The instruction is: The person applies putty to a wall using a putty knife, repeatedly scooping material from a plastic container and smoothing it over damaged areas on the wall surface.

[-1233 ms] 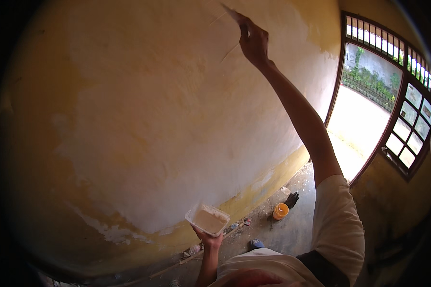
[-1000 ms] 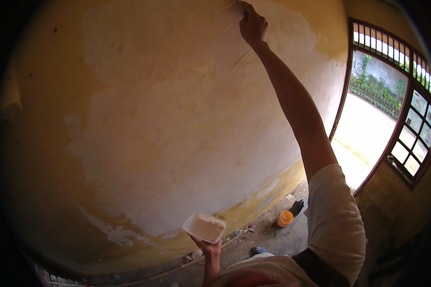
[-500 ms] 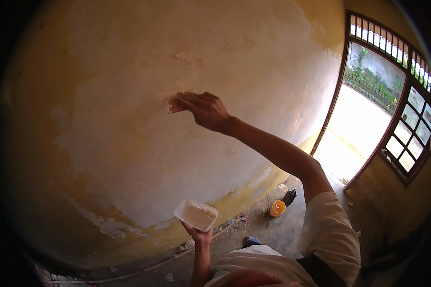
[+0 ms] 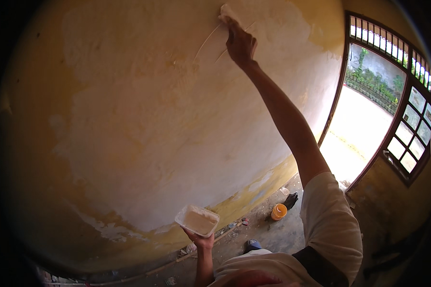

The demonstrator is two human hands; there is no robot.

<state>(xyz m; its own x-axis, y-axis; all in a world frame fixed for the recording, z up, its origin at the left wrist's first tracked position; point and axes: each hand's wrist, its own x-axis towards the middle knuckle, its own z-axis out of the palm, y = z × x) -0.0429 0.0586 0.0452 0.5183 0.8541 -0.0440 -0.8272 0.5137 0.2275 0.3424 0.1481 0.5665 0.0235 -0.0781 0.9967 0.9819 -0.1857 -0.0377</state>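
Note:
My right hand is raised high against the wall, arm stretched out. Its fingers are closed on a small, flat, pale putty scraper, whose edge meets the wall; the fingers hide part of it. Two thin curved ridges run through the wet-looking coat just below that hand. Low down, my left hand grips a clear plastic tub from beneath. Pale beige putty lies inside the tub. Smoothed whitish coating covers much of the wall, with yellow paint showing around it.
On the floor to the right stand an orange bucket and a black plastic bag. Debris and a long thin pole lie along the wall's foot. A bright open doorway and a barred, paned window are at the right.
My right hand has swept upward and to the right across the wall with the scraper. The tub in my left hand has barely moved.

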